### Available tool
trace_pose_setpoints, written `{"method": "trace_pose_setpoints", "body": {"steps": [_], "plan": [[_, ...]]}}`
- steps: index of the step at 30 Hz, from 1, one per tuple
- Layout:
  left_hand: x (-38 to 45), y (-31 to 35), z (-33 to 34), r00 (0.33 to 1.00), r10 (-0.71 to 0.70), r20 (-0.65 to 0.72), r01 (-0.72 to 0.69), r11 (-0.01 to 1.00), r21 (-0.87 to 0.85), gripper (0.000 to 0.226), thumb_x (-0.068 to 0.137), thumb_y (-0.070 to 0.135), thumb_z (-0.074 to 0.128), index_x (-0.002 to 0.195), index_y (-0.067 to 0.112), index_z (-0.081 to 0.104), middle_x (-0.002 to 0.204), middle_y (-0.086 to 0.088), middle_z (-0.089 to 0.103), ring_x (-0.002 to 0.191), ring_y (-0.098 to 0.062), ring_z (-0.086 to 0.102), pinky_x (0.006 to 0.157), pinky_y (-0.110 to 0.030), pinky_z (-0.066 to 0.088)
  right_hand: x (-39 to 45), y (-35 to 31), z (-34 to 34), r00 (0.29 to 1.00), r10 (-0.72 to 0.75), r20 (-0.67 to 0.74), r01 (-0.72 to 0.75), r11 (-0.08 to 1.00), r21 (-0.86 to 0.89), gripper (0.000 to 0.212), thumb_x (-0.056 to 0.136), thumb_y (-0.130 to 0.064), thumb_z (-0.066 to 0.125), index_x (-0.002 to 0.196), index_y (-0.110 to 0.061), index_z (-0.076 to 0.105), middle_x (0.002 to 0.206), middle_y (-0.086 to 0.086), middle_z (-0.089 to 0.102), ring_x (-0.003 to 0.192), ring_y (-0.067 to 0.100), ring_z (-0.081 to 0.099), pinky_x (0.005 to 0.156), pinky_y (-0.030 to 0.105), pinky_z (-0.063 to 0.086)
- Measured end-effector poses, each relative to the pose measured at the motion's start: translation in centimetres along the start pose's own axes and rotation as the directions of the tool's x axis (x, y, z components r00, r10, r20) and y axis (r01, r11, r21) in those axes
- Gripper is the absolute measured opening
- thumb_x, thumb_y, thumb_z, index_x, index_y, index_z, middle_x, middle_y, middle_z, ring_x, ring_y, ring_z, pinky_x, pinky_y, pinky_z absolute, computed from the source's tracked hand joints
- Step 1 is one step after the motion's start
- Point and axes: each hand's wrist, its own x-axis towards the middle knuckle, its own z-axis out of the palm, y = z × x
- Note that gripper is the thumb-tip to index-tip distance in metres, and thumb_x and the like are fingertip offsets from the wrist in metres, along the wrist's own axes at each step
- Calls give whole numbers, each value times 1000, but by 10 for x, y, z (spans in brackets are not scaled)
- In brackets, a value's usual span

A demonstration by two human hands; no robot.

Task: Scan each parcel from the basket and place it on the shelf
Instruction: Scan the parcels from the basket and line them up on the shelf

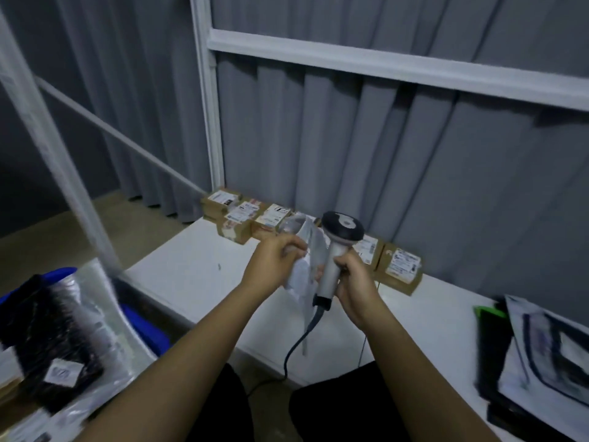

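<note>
At lower left, the blue basket [149, 330] holds bagged parcels. At centre, the left hand [274, 260] pinches a pale poly parcel [306, 269], long axis vertical. The right hand [353, 282] grips the scanner [334, 253] upright, head uppermost. Boxes [398, 269] line the white shelf [197, 272] beyond.

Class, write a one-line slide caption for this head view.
Left hand holds a parcel beside the scanner in the right hand.

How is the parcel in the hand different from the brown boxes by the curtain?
The soft parcel is a pale, floppy bag; the brown boxes are stiff cardboard. The parcel is held up by the left hand; the boxes rest in a row on the white shelf. The boxes all show white labels.
</note>
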Motion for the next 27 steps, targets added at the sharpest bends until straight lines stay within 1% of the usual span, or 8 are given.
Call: {"method": "trace_pose_setpoints", "body": {"steps": [5, 9, 12, 15, 19, 22, 24, 27], "plan": [[-9, 1, 19, 972, -30, 231, 91, 962, -256, 23, 96, 28, 52, 117, 23, 61, 113, 6, 63, 99, 1, 58, 76, -4, 47, 20, 10, -7, 986, -74, 152, 121, 935, -334, 42, 90, 5, 43, 125, -16, 53, 120, 9, 61, 114, 24, 56, 100, 37, 46], [-8, -7, 23, 990, -112, 86, 132, 951, -278, 21, 90, 24, 64, 110, 18, 62, 106, 1, 67, 97, -9, 62, 86, -23, 51, 31, 14, -6, 945, -59, 322, 216, 852, -478, 48, 86, 14, 40, 117, -19, 56, 110, -1, 62, 100, 8, 59, 90, 21, 48], [-4, -10, 20, 989, -149, -8, 142, 961, -239, 13, 92, 20, 60, 104, 15, 63, 95, 5, 66, 85, -5, 60, 77, -21, 51, 47, 14, -25, 945, -298, 134, 310, 688, -656, 41, 93, 11, 45, 125, -8, 61, 123, 7, 57, 113, 14, 54, 98, 16, 43], [5, -4, 9, 993, -112, -25, 104, 970, -219, 10, 92, 19, 59, 101, 16, 62, 90, 13, 63, 82, 1, 59, 72, -17, 50, 60, 0, -53, 921, -389, 31, 282, 609, -742, 63, 88, 5, 51, 146, -20, 39, 152, 3, 31, 140, 20, 29, 110, 30, 32], [15, 14, 6, 990, -18, 138, 36, 991, -127, 16, 89, 16, 64, 105, 18, 64, 96, 10, 66, 85, 4, 60, 72, -15, 52, 72, -29, -75, 920, -259, 295, 372, 335, -866, 86, 84, -2, 54, 153, -33, 13, 162, -9, 4, 148, 13, -3, 117, 36, 5], [16, 37, 18, 979, -4, 204, 25, 994, -102, 14, 87, 17, 66, 101, 19, 65, 94, 8, 67, 86, -5, 61, 73, -22, 52, 70, -48, -86, 953, -143, 267, 302, 393, -869, 72, 80, -8, 58, 146, -26, 37, 153, 2, 34, 145, 23, 21, 117, 42, 24], [15, 56, 28, 973, 17, 229, 4, 996, -87, 13, 86, 19, 66, 99, 22, 64, 91, 11, 66, 83, -1, 60, 68, -18, 50, 58, -59, -100, 978, -76, 194, 205, 513, -834, 57, 82, -8, 60, 136, -24, 47, 129, 2, 54, 122, 21, 51, 92, 27, 46], [14, 84, 45, 953, 55, 297, -44, 998, -42, 14, 86, 17, 65, 85, 30, 58, 81, 16, 61, 69, 8, 58, 55, -6, 41, 34, -73, -132, 987, -16, 158, 142, 529, -836, 51, 86, -10, 64, 129, -30, 46, 123, -3, 56, 112, 17, 55, 84, 20, 47]]}}
